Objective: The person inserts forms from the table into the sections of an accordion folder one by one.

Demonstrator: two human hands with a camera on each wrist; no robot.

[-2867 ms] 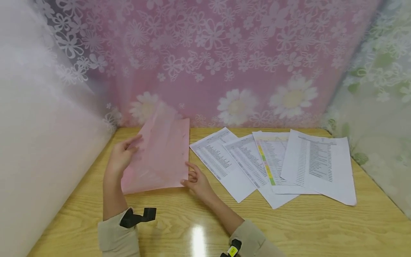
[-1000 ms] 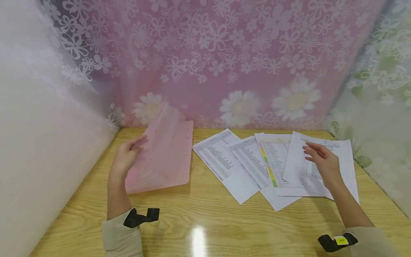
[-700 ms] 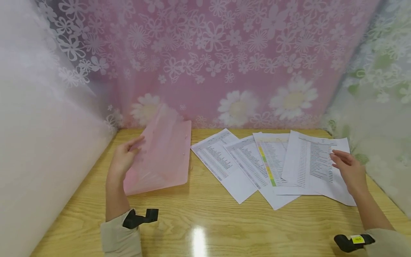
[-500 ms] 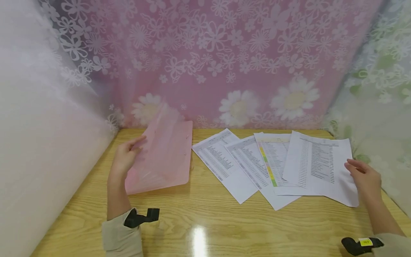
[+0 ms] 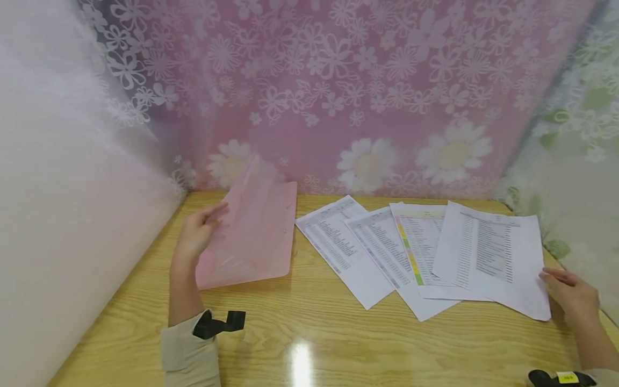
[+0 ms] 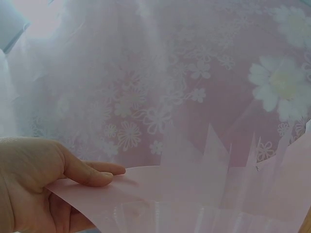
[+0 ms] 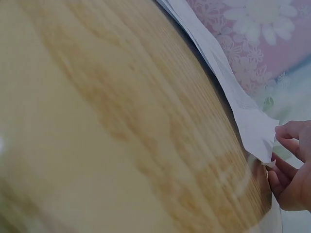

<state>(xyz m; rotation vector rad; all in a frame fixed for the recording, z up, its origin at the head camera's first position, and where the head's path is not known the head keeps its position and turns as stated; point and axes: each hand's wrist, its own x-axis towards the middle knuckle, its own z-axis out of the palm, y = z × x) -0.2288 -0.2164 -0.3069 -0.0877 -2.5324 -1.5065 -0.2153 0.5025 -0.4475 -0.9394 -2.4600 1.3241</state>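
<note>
At the left of the table stands a pink file folder (image 5: 271,236), its translucent cover raised. My left hand (image 5: 194,236) pinches the cover's left edge; in the left wrist view the thumb of that hand (image 6: 34,184) lies on top of the pink sheet and other fingers are beneath. On the right, my right hand (image 5: 575,295) pinches the right edge of the top printed paper sheet (image 5: 524,269). From the right wrist, the paper (image 7: 255,131) looks bent up at the corner between thumb and fingers of the right hand (image 7: 294,165).
Several more printed sheets fan out leftward under it: one with a coloured strip (image 5: 425,252), a partly covered sheet (image 5: 427,309), and a leftmost sheet (image 5: 362,285). The wooden table (image 5: 271,344) meets a flowered pink backdrop (image 5: 309,140) behind and a white side wall (image 5: 72,215).
My right hand has left the folder's right edge, passed over the papers and come down to the top sheet's right edge. The left hand keeps its hold on the cover.
</note>
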